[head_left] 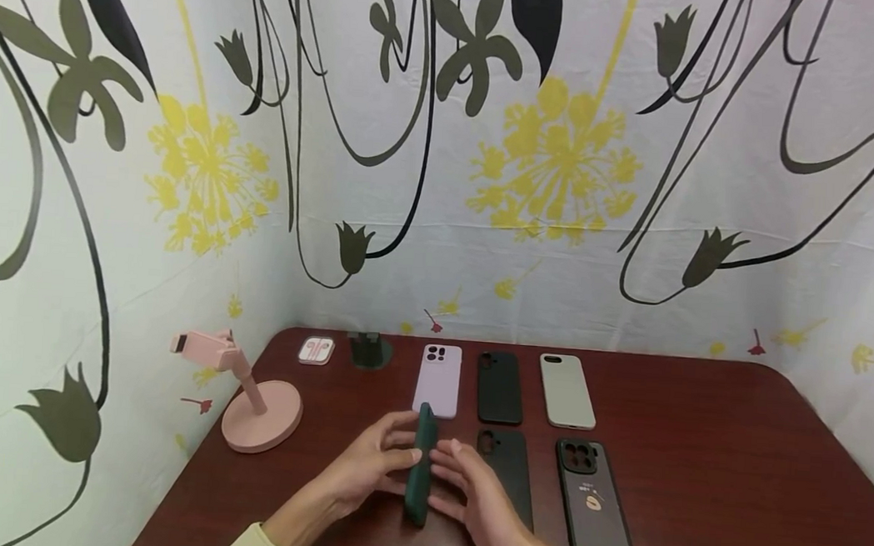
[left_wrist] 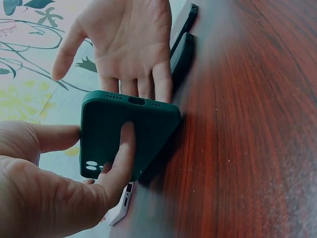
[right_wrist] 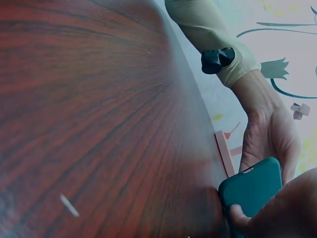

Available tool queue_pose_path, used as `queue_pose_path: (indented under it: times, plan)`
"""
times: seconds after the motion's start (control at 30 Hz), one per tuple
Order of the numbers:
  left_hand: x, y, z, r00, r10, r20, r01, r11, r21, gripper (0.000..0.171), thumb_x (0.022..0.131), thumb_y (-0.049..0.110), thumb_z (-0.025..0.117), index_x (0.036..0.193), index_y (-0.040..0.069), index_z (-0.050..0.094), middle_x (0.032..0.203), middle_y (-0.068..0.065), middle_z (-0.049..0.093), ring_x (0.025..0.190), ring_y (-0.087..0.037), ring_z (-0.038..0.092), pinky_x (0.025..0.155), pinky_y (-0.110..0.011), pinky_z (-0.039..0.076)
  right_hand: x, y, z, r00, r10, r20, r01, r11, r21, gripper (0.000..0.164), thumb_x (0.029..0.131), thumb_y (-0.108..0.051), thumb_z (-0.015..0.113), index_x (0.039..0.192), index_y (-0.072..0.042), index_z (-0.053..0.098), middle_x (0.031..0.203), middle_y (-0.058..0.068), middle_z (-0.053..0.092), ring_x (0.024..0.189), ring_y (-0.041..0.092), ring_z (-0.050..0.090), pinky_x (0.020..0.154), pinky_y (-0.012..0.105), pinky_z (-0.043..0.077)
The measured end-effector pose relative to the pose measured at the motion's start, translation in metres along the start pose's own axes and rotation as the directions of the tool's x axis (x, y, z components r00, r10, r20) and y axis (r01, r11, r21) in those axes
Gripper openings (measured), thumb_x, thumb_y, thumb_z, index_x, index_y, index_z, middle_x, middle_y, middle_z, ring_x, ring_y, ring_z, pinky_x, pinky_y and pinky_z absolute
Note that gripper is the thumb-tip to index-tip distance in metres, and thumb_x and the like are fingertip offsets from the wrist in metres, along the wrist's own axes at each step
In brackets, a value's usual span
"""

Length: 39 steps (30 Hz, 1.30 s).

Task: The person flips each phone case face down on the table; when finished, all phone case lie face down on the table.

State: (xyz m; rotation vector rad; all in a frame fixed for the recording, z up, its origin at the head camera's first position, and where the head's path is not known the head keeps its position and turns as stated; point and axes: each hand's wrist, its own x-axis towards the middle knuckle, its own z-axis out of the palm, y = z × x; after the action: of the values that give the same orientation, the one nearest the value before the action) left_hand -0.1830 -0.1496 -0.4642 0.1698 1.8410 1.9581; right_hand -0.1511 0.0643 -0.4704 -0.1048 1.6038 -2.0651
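A dark green phone case point(head_left: 421, 468) stands on its long edge at the near middle of the table. In the head view my left hand point(head_left: 365, 461) holds it from the left, thumb at its side. The left wrist view shows this case point(left_wrist: 133, 136) with its port cutout and a finger of my left hand point(left_wrist: 44, 193) laid on its face. My right hand point(head_left: 479, 501) is at the case's right with fingers extended; its palm point(left_wrist: 131, 39) faces the case. In the right wrist view a fingertip of this hand touches the case point(right_wrist: 255, 191).
Behind the hands lie a lilac case point(head_left: 439, 382), a black case point(head_left: 500, 387) and a pale case point(head_left: 567, 391). To the right are a dark case point(head_left: 511, 470) and a grey patterned case point(head_left: 594, 504). A pink stand point(head_left: 263, 417), earphone box point(head_left: 316, 350) and dark green stand point(head_left: 369, 351) sit left.
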Motion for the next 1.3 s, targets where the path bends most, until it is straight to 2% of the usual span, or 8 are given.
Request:
queue_pose_path:
  times: [0.33,0.53,0.63,0.73,0.83,1.03,1.2,1.3]
  plan:
    - [-0.001,0.001,-0.003,1.0,-0.006,-0.022,0.006,1.0,0.0,0.069,0.104,0.008,0.063,0.163,0.002,0.029,0.154,-0.031,0.05,0.121,-0.031,0.068,0.084,-0.052,0.066,0.003,0.002,0.0,0.999,0.026,-0.032,-0.026,1.0,-0.017,0.088,0.109,-0.064,0.039,0.161,0.005,0.021,0.167,0.034,0.027,0.155,0.051,0.028,0.117,0.062,0.047]
    - [-0.003,0.0,-0.006,0.999,-0.009,-0.038,0.009,1.0,0.014,0.069,0.104,0.008,0.062,0.164,0.002,0.029,0.154,-0.031,0.049,0.116,-0.028,0.07,0.085,-0.05,0.065,0.006,0.003,-0.001,0.997,0.04,-0.067,-0.043,0.997,-0.056,0.096,0.106,-0.065,0.048,0.164,0.004,0.015,0.168,0.034,0.021,0.154,0.052,0.029,0.113,0.058,0.052]
    - [-0.004,-0.001,-0.008,0.999,-0.008,-0.041,0.008,1.0,0.018,0.068,0.104,0.007,0.061,0.164,0.003,0.028,0.154,-0.031,0.049,0.115,-0.027,0.07,0.085,-0.048,0.065,0.018,0.017,-0.01,0.995,0.051,-0.082,-0.056,0.996,-0.063,0.097,0.105,-0.062,0.053,0.165,0.003,0.015,0.169,0.034,0.02,0.153,0.053,0.031,0.11,0.055,0.055]
    - [-0.005,-0.001,-0.009,0.999,-0.004,-0.038,0.004,1.0,0.015,0.068,0.104,0.007,0.061,0.164,0.003,0.028,0.154,-0.031,0.049,0.114,-0.027,0.071,0.085,-0.047,0.065,0.045,0.047,-0.032,0.992,0.078,-0.099,-0.084,0.995,-0.057,0.102,0.096,-0.062,0.068,0.164,-0.001,0.022,0.167,0.031,0.029,0.148,0.046,0.044,0.102,0.051,0.06]
    - [-0.006,-0.001,-0.01,0.999,-0.002,-0.035,0.002,1.0,0.011,0.068,0.105,0.007,0.06,0.164,0.004,0.027,0.155,-0.03,0.048,0.113,-0.026,0.071,0.085,-0.046,0.065,0.055,0.056,-0.039,0.988,0.084,-0.128,-0.096,0.992,-0.087,0.099,0.093,-0.053,0.075,0.161,0.001,0.027,0.161,0.031,0.038,0.139,0.042,0.054,0.097,0.05,0.062]
    - [-0.009,-0.003,-0.014,1.0,0.0,-0.018,-0.001,1.0,-0.007,0.068,0.105,0.007,0.06,0.165,0.006,0.027,0.157,-0.03,0.045,0.113,-0.026,0.07,0.085,-0.045,0.065,0.042,0.042,-0.029,0.99,0.053,-0.13,-0.076,0.98,-0.181,0.092,0.093,-0.036,0.079,0.16,0.002,0.029,0.158,0.03,0.042,0.134,0.039,0.058,0.098,0.048,0.061]
    - [-0.009,-0.004,-0.016,1.0,0.004,-0.009,-0.004,1.0,-0.024,0.069,0.105,0.006,0.059,0.165,0.008,0.027,0.157,-0.029,0.045,0.113,-0.025,0.07,0.086,-0.045,0.065,0.02,0.017,-0.011,0.991,-0.013,-0.135,-0.033,0.943,-0.331,0.088,0.093,-0.014,0.078,0.162,0.003,0.026,0.155,0.031,0.043,0.135,0.042,0.056,0.097,0.045,0.061]
    - [-0.008,-0.004,-0.016,1.0,0.011,-0.011,-0.011,1.0,-0.028,0.068,0.105,0.006,0.059,0.165,0.007,0.028,0.157,-0.028,0.044,0.113,-0.024,0.07,0.087,-0.045,0.065,0.014,0.01,-0.006,0.985,-0.031,-0.169,-0.027,0.944,-0.328,0.087,0.091,-0.005,0.077,0.161,0.002,0.027,0.153,0.029,0.045,0.133,0.038,0.057,0.095,0.042,0.061]
